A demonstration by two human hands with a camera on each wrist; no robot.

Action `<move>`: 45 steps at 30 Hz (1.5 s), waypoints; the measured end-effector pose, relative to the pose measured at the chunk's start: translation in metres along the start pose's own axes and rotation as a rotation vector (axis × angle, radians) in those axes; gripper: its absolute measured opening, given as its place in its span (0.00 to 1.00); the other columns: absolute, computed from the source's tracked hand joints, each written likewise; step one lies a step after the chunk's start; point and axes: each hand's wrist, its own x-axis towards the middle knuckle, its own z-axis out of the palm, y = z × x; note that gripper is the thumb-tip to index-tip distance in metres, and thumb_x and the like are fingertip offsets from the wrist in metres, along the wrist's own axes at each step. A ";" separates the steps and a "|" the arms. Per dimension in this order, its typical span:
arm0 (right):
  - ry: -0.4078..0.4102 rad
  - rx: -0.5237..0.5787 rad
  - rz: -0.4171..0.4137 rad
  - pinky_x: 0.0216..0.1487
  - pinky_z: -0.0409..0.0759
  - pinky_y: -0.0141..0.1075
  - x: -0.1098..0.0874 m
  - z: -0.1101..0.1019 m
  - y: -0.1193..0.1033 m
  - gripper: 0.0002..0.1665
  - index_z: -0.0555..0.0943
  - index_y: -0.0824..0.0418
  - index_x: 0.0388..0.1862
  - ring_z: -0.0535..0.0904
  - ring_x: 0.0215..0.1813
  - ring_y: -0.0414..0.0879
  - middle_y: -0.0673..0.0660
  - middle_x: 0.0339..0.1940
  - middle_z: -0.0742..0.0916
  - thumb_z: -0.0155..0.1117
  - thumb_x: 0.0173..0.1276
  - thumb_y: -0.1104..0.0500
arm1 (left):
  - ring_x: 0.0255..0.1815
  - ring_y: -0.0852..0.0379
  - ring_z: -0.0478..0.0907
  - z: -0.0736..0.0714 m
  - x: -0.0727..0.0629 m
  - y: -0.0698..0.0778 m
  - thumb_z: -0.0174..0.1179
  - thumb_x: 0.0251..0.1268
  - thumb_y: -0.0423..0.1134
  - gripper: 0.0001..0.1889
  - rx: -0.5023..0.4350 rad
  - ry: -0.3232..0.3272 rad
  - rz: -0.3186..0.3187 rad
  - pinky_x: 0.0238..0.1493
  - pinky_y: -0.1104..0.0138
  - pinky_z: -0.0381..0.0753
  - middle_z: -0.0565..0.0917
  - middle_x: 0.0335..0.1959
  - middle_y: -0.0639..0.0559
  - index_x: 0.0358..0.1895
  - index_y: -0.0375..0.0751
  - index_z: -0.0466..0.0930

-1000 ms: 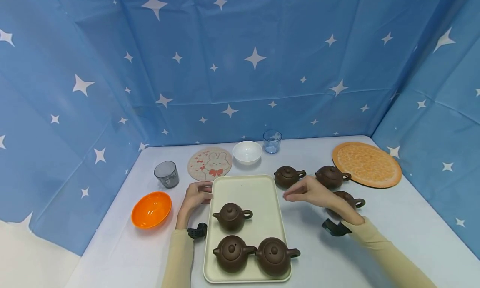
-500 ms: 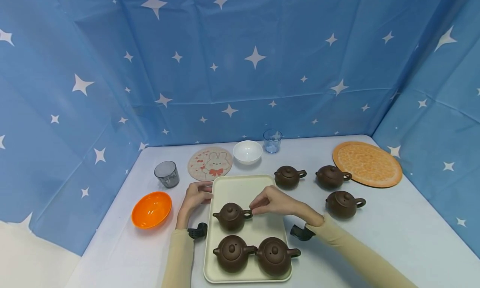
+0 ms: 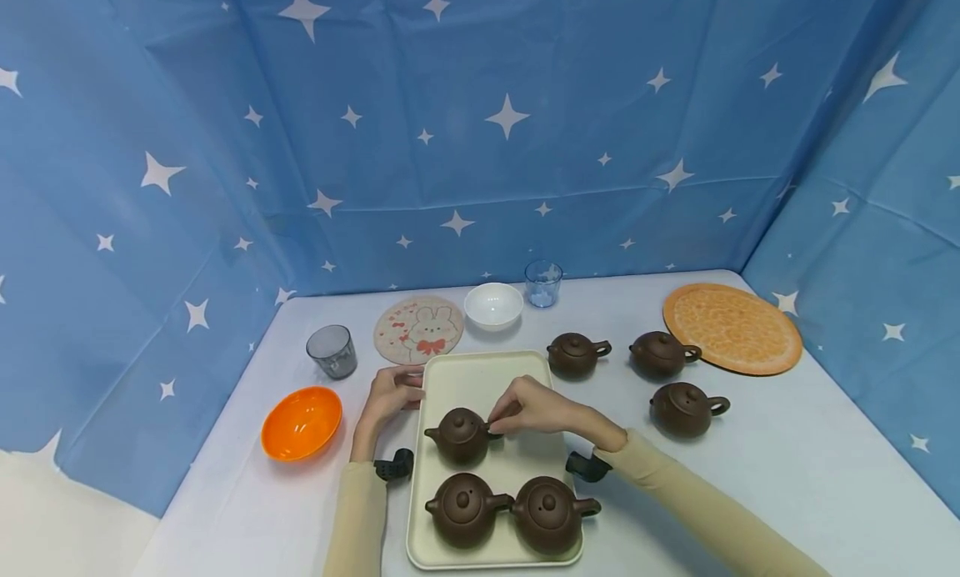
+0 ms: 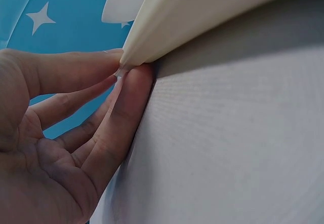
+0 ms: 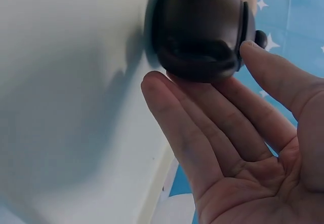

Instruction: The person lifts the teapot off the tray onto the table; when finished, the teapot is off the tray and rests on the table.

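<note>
In the head view my left hand [image 3: 391, 398] is at the left edge of the cream tray [image 3: 487, 377]. The left wrist view shows its thumb and fingers pinching the tray's rim [image 4: 152, 31]. My right hand [image 3: 534, 406] is at the handle of a dark brown teapot [image 3: 459, 435] standing on the tray. In the right wrist view that teapot [image 5: 197, 21] has its handle towards the camera; the thumb is near the lid and the fairly straight fingers [image 5: 187, 133] are beside the handle. Two more teapots, one left [image 3: 463, 510] and one right [image 3: 549, 514], occupy the tray's near end.
Right of the tray are three teapots, at the back [image 3: 574, 356], farther right [image 3: 660, 355] and nearer [image 3: 684, 410]. A round pizza-patterned mat [image 3: 735, 327], rabbit mat [image 3: 420, 328], white bowl [image 3: 493, 308], blue glass [image 3: 543, 285], grey glass [image 3: 332, 352] and orange bowl [image 3: 302, 423] surround it.
My right hand has moved left from beside the right-hand teapots, over the tray, to the handle of the teapot there. My left hand has stayed at the tray's edge.
</note>
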 end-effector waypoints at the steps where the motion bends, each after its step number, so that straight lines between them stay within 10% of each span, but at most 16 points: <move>1: -0.003 0.008 0.005 0.37 0.84 0.26 0.001 0.001 0.001 0.08 0.88 0.67 0.36 0.87 0.34 0.42 0.57 0.33 0.90 0.68 0.61 0.63 | 0.27 0.54 0.82 0.000 0.000 -0.001 0.59 0.48 0.20 0.24 -0.001 0.000 0.001 0.31 0.61 0.88 0.83 0.38 0.35 0.54 0.28 0.78; 45: 0.031 0.006 0.030 0.29 0.85 0.29 0.004 0.010 -0.002 0.06 0.88 0.69 0.34 0.86 0.28 0.51 0.60 0.31 0.89 0.66 0.61 0.67 | 0.27 0.53 0.83 0.001 0.000 -0.002 0.61 0.48 0.20 0.24 0.007 0.012 0.020 0.30 0.59 0.88 0.84 0.37 0.34 0.53 0.28 0.79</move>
